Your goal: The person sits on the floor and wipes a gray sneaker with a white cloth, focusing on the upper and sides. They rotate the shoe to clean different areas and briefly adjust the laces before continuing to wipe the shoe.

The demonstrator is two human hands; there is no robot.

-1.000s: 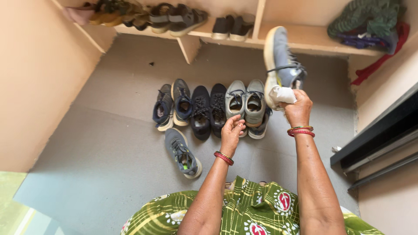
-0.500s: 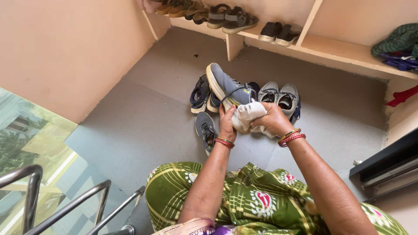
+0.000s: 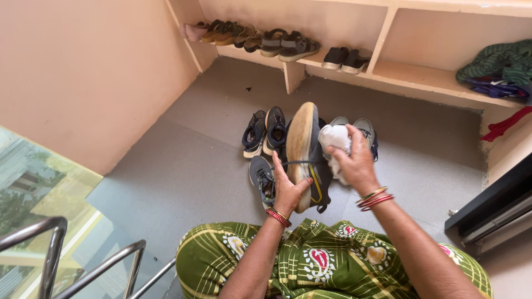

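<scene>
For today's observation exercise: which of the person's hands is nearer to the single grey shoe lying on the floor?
Left. The left hand holds the raised shoe right beside the grey shoe; the right hand, gripping a white cloth, is beyond the raised shoe.

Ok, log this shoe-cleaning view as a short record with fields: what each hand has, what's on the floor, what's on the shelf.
left hand: left hand grips the grey shoe near its heel, tan sole turned up
right hand: right hand presses a white cloth against the shoe's side
floor: a row of shoes beyond the hands; a single grey sneaker lies nearer, beside the left wrist
shelf: sandals and black shoes along the low shelf
far right: green cloth bundle on the shelf
</scene>
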